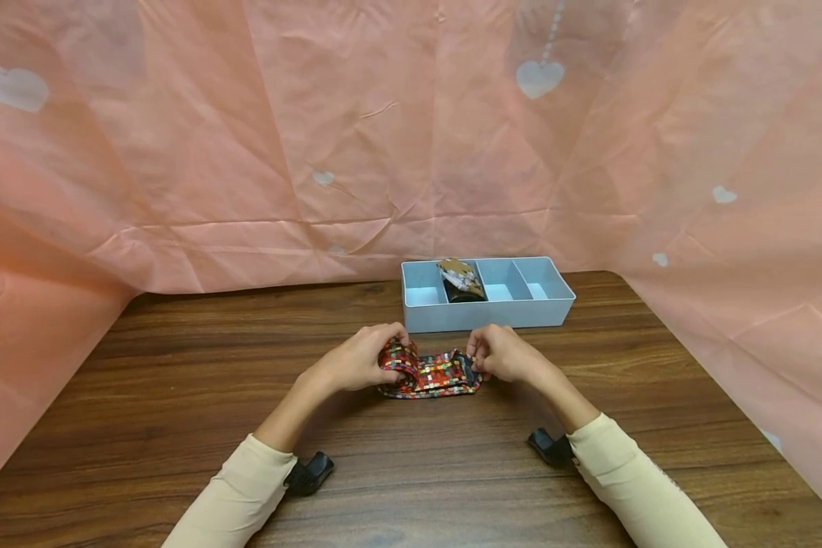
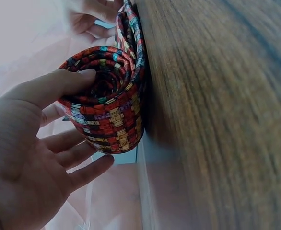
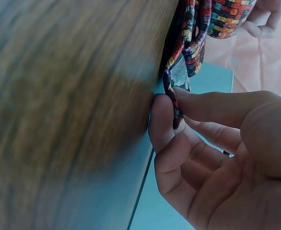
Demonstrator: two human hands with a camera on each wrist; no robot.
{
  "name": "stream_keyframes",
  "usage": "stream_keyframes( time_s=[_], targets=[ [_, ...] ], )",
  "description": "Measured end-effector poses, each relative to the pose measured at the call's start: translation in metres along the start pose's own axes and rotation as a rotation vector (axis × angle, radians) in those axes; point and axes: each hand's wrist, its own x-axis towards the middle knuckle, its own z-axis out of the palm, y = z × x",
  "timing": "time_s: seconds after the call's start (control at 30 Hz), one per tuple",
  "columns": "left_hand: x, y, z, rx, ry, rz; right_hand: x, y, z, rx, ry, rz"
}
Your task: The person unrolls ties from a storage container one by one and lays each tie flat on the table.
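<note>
A multicoloured, block-patterned necktie lies on the table, its left part wound into a roll and its right part flat. My left hand holds the roll; in the left wrist view the thumb presses into its spiral top and the fingers go round the far side. At the other end my right hand pinches the tie's tip between thumb and forefinger. Grey lining shows beside that tip in the right wrist view. The remaining right fingers curl loosely beneath.
Behind the hands stands a light blue divided box. A brown, white and black patterned fabric bundle sits in its second compartment from the left. Pink cloth with white hearts hangs round the back and sides of the wooden table.
</note>
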Motion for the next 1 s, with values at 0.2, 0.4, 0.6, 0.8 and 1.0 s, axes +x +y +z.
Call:
stream_keyframes(
  time_s=[0.2,0.4,0.6,0.8,1.0],
  targets=[
    [-0.0009,-0.0018,-0.0006,0.004,-0.012,0.013,0.0001,0.0009,0.0,-0.019,0.0,-0.015],
    [-0.002,-0.0011,-0.0033,0.016,-0.067,-0.02,-0.0006,0.0019,0.0006,-0.007,0.001,-0.01],
    [-0.0031,-0.0005,-0.0017,0.046,-0.062,0.016,0.001,0.0007,0.0002,-0.01,-0.003,-0.016],
    [-0.0032,-0.0003,-0.0012,0.033,-0.035,0.027,0.0012,0.0005,0.0001,-0.011,-0.008,-0.02],
    [-0.0024,-0.0053,-0.0014,-0.044,-0.022,0.038,-0.0001,0.0012,0.0007,0.0,-0.008,-0.014]
  ],
)
